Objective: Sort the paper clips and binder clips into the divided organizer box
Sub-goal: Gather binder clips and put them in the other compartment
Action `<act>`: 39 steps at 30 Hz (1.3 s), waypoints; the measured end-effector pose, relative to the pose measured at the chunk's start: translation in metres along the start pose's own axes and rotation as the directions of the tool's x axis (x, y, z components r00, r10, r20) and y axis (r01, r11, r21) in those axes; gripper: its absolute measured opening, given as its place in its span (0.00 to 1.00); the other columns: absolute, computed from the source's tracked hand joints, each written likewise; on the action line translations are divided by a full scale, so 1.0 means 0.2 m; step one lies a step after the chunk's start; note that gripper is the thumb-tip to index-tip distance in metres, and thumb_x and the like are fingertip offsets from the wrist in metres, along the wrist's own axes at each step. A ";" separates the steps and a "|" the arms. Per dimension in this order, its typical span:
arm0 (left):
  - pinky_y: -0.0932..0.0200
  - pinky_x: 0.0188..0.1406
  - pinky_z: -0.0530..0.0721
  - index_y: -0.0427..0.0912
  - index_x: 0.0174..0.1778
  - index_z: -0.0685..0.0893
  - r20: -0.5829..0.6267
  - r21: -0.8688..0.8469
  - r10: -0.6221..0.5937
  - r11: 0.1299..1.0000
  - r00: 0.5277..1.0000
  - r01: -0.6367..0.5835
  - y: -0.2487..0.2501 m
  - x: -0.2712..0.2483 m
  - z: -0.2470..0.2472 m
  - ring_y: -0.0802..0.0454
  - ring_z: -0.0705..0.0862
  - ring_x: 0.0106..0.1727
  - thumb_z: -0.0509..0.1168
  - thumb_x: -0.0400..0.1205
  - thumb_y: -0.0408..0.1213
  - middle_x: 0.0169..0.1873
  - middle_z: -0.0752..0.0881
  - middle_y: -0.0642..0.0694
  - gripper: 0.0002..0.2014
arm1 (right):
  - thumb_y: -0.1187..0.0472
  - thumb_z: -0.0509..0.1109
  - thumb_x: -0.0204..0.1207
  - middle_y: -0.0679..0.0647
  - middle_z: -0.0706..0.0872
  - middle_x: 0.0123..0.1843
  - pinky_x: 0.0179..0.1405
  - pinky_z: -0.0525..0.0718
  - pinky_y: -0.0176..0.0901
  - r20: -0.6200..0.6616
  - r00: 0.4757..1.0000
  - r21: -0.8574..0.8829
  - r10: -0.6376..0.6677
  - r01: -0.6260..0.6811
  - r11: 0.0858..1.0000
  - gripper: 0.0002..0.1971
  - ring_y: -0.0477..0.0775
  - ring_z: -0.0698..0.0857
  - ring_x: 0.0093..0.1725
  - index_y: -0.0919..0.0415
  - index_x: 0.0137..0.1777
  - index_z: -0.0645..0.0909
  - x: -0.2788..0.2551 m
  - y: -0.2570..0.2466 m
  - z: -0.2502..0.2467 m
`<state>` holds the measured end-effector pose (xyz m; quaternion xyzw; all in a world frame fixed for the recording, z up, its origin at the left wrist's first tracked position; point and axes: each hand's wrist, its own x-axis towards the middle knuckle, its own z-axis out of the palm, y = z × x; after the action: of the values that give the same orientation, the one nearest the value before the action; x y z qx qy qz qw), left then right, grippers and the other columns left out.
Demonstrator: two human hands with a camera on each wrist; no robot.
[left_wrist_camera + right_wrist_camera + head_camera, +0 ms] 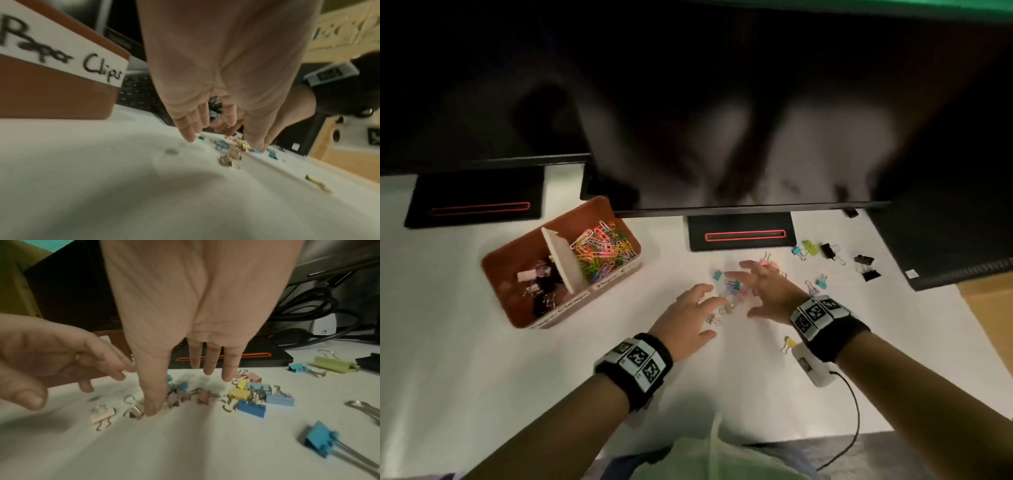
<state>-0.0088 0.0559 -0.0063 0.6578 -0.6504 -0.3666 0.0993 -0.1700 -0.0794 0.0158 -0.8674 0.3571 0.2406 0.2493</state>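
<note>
Head view: both hands spread over loose binder clips (732, 291).
Left hand (688, 322) and right hand (767, 291) hold nothing, fingers apart; organizer box's (619, 274) long axis runs diagonally, near-left to far-right.

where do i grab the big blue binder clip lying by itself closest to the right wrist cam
Probably pinch the blue binder clip across the flat sides of its folded body, coming from above. It lies apart from the pile, and its wire handles trail flat toward the camera, too thin and springy for a sure hold.
</note>
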 end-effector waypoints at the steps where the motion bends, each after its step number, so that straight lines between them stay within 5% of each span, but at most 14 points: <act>1: 0.48 0.73 0.69 0.56 0.73 0.68 0.018 0.046 0.011 0.999 1.000 -0.012 0.01 0.04 0.02 0.47 0.65 0.74 0.66 0.78 0.40 0.76 0.60 0.50 0.27 | 0.59 0.77 0.69 0.51 0.56 0.83 0.73 0.75 0.57 0.008 1.000 -0.012 -0.014 0.015 1.000 0.43 0.62 0.68 0.77 0.40 0.79 0.57 0.01 0.01 0.01; 8: 0.52 0.69 0.72 0.47 0.64 0.79 0.006 0.049 0.113 0.992 0.994 -0.113 -0.02 0.17 0.12 0.46 0.71 0.66 0.65 0.78 0.32 0.65 0.72 0.46 0.18 | 0.62 0.73 0.74 0.56 0.65 0.76 0.71 0.75 0.48 -0.040 0.995 0.023 -0.086 0.087 0.996 0.33 0.60 0.76 0.67 0.47 0.77 0.67 0.09 0.03 0.04; 15: 0.55 0.55 0.79 0.41 0.50 0.88 -0.235 -0.105 -0.021 0.994 0.972 -0.004 -0.12 0.13 0.11 0.45 0.80 0.49 0.70 0.75 0.30 0.47 0.82 0.43 0.09 | 0.61 0.67 0.78 0.57 0.79 0.60 0.58 0.81 0.43 -0.141 0.975 0.086 -0.173 0.186 0.979 0.09 0.58 0.82 0.56 0.59 0.55 0.85 0.13 0.02 0.08; 24: 0.60 0.47 0.83 0.40 0.45 0.89 -0.368 -0.294 -0.211 0.950 0.906 0.103 -0.23 0.01 0.07 0.55 0.82 0.38 0.72 0.73 0.29 0.42 0.83 0.49 0.06 | 0.63 0.68 0.77 0.56 0.84 0.57 0.57 0.81 0.41 -0.161 0.974 0.165 -0.160 0.186 0.969 0.07 0.56 0.82 0.55 0.61 0.51 0.86 0.17 -0.01 0.08; 27: 0.56 0.47 0.84 0.40 0.42 0.89 -0.414 -0.321 -0.212 0.944 0.885 0.077 -0.24 -0.03 0.05 0.55 0.83 0.38 0.73 0.72 0.27 0.41 0.85 0.48 0.06 | 0.63 0.70 0.76 0.56 0.85 0.55 0.55 0.79 0.37 -0.200 0.967 0.199 -0.159 0.199 0.960 0.06 0.55 0.83 0.54 0.61 0.49 0.87 0.16 -0.01 0.08; 30: 0.61 0.46 0.85 0.40 0.42 0.89 -0.464 -0.341 -0.192 0.940 0.865 0.026 -0.20 -0.09 -0.02 0.58 0.84 0.39 0.73 0.72 0.26 0.42 0.86 0.49 0.06 | 0.65 0.74 0.73 0.54 0.85 0.52 0.55 0.83 0.40 -0.276 0.949 0.283 -0.152 0.232 0.931 0.04 0.50 0.83 0.50 0.60 0.46 0.88 0.12 -0.04 0.05; 32: 0.68 0.44 0.84 0.41 0.42 0.89 -0.514 -0.375 -0.194 0.927 0.835 -0.016 -0.16 -0.16 -0.10 0.58 0.84 0.41 0.73 0.72 0.26 0.42 0.86 0.51 0.07 | 0.66 0.75 0.71 0.53 0.85 0.50 0.51 0.85 0.39 -0.311 0.934 0.314 -0.176 0.276 0.908 0.04 0.46 0.82 0.45 0.60 0.45 0.88 0.10 -0.08 0.01; 36: 0.72 0.44 0.83 0.39 0.43 0.90 -0.645 -0.353 -0.190 0.933 0.740 -0.068 -0.15 -0.36 -0.31 0.60 0.84 0.42 0.74 0.72 0.27 0.43 0.86 0.50 0.06 | 0.67 0.75 0.71 0.52 0.84 0.48 0.41 0.77 0.21 -0.385 0.859 0.299 -0.337 0.462 0.835 0.04 0.35 0.78 0.38 0.60 0.44 0.87 0.08 -0.29 -0.11; 39: 0.71 0.46 0.84 0.41 0.42 0.90 -0.714 -0.355 -0.276 0.935 0.644 0.007 -0.28 -0.53 -0.45 0.60 0.85 0.43 0.75 0.71 0.28 0.42 0.85 0.53 0.06 | 0.67 0.74 0.72 0.53 0.83 0.49 0.42 0.78 0.24 -0.415 0.777 0.272 -0.473 0.602 0.751 0.04 0.42 0.79 0.43 0.60 0.45 0.86 0.13 -0.58 -0.19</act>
<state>0.1030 0.1300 0.0607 0.7742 -0.4273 -0.1677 0.4359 -0.0580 -0.0426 0.0588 -0.8929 0.1641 -0.0628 0.4145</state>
